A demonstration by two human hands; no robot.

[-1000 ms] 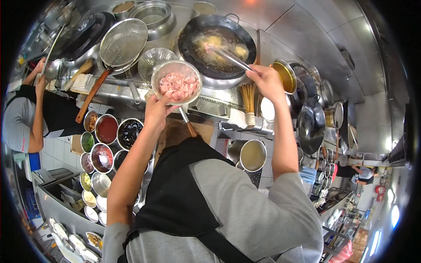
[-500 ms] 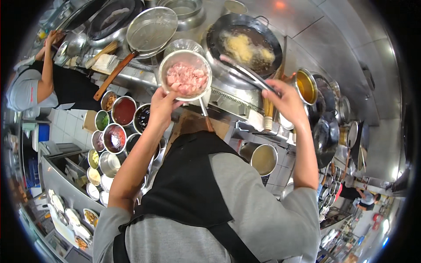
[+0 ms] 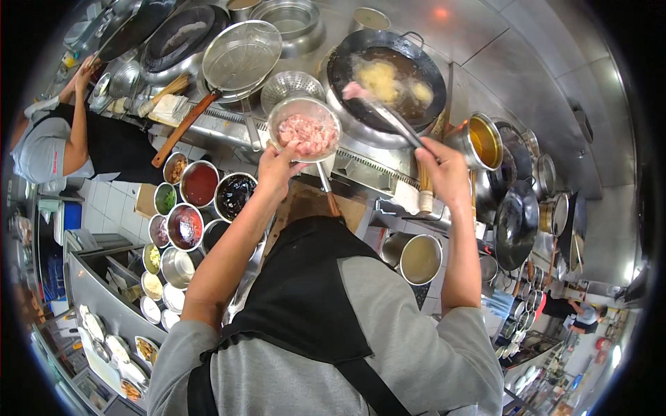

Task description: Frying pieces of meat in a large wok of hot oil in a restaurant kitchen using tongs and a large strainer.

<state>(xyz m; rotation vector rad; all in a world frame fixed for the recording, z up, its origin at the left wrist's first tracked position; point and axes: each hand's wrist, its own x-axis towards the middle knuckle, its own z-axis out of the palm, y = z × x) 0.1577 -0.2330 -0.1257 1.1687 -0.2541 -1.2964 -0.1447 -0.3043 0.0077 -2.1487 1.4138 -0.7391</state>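
Note:
My left hand (image 3: 277, 171) grips the lower rim of a metal bowl (image 3: 300, 107) filled with chunks of raw pink meat (image 3: 302, 133). My right hand (image 3: 445, 171) is closed on long metal tongs (image 3: 395, 119), which reach over the left side of a black wok (image 3: 435, 111). A pink piece of raw meat (image 3: 354, 91) is pinched at the tongs' tip, slightly blurred. In the wok, pale yellow pieces (image 3: 379, 80) fry in dark bubbling oil. The bowl is tilted, just in front of a perforated ladle (image 3: 291, 90).
A wooden-handled strainer (image 3: 243, 55) lies left of the wok. Pots of sauces (image 3: 198, 183) and ingredients stand at lower left. On the right are a pot of yellow oil (image 3: 484, 142), a bamboo brush (image 3: 425, 197) and stacked woks (image 3: 517, 225). Another person (image 3: 59, 149) works at far left.
My left hand and the bowl have shifted a little to the right and nearer me. The tongs have swung slightly, their tip with the meat still over the wok's left side.

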